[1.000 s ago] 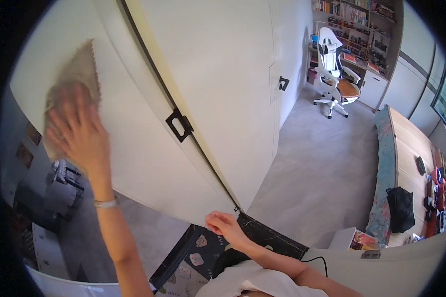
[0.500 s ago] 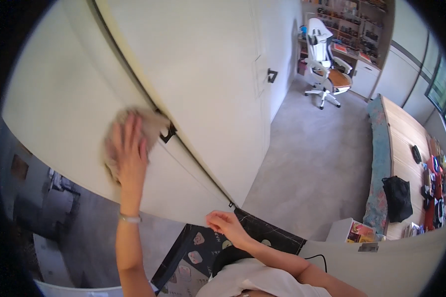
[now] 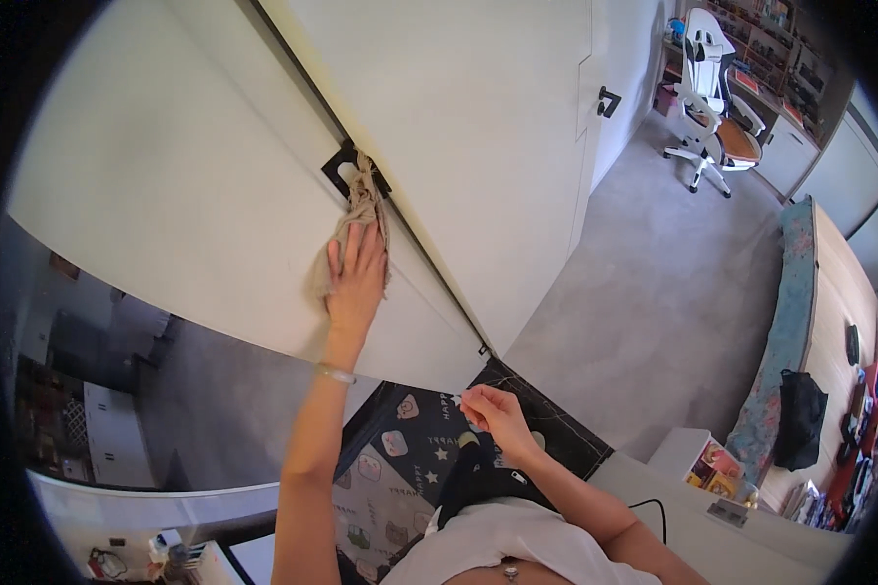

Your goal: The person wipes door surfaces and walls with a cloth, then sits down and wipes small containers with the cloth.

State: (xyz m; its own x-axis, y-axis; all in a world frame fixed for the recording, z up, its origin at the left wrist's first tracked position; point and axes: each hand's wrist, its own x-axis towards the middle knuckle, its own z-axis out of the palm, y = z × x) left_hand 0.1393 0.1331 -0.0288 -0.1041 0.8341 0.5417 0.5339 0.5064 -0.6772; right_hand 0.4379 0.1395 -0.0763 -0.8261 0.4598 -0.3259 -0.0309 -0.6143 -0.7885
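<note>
My left hand [image 3: 358,278] presses a beige cloth [image 3: 365,212] against a white door [image 3: 195,185], fingers extended over it. The cloth's upper end is bunched over the black metal plate [image 3: 336,174] at the door's edge, covering part of it. Lower down, in front of my body, my right hand [image 3: 498,413] is held with its fingers curled in and shows nothing in its grasp. It touches neither the door nor the cloth.
Another white door with a black handle [image 3: 607,101] stands right of the dark gap. A patterned mat [image 3: 400,497] lies underfoot. Farther right are a white swivel chair [image 3: 717,107], a long wooden table [image 3: 849,292] with a black bag [image 3: 801,419], and a small white box unit [image 3: 681,453].
My left hand and the cloth have slid right along the door to its edge, below the black plate. The view has shifted too; my right hand stays curled.
</note>
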